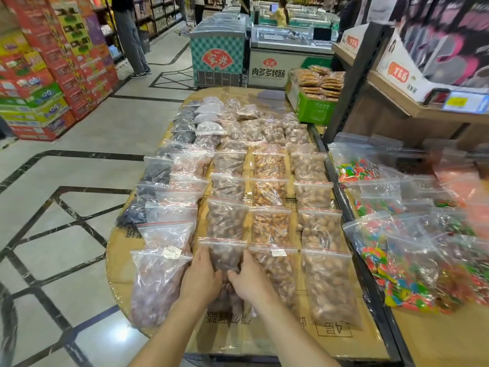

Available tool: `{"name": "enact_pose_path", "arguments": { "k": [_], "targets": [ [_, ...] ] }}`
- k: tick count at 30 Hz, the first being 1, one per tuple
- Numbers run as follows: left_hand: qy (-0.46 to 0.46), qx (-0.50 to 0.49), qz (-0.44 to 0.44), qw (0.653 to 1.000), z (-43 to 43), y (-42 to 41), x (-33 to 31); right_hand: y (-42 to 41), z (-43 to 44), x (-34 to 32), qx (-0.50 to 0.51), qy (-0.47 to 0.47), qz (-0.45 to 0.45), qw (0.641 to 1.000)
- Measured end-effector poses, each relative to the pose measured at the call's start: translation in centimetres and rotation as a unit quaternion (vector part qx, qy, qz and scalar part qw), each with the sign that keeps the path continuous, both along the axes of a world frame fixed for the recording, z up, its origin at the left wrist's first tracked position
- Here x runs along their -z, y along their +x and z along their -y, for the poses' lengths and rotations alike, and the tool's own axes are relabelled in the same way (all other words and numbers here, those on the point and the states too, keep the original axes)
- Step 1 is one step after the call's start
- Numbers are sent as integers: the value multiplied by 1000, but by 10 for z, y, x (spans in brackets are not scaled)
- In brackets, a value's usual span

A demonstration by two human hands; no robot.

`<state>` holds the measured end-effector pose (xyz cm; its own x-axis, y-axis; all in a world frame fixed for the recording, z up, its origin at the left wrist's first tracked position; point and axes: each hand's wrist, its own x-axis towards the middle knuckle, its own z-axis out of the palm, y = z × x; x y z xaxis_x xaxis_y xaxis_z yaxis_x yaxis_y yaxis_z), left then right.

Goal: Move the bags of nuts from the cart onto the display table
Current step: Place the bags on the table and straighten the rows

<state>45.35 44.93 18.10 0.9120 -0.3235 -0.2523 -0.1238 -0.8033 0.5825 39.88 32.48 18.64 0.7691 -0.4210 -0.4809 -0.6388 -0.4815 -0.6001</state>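
Cardboard-topped display table (120,263) beside tiled floor (66,234)

We see clear zip bags of nuts (268,165) lying flat in overlapping columns on the cardboard-covered tabletop (119,260). One front bag (225,254), full of brown nuts, lies at its column's near end, zip edge away from us.
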Motion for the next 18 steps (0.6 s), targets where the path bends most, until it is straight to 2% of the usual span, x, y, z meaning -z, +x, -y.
{"name": "enact_pose_path", "arguments": {
  "k": [11,15,18],
  "targets": [
    [20,49,4,999,2,4,1,7,5,-2,-7,-31,-33,999],
    [-4,68,39,997,18,23,-23,18,15,-27,26,-61,26,997],
    [-26,54,39,997,32,46,-35,34,26,-39,48,-39,72,995]
  ]
}}
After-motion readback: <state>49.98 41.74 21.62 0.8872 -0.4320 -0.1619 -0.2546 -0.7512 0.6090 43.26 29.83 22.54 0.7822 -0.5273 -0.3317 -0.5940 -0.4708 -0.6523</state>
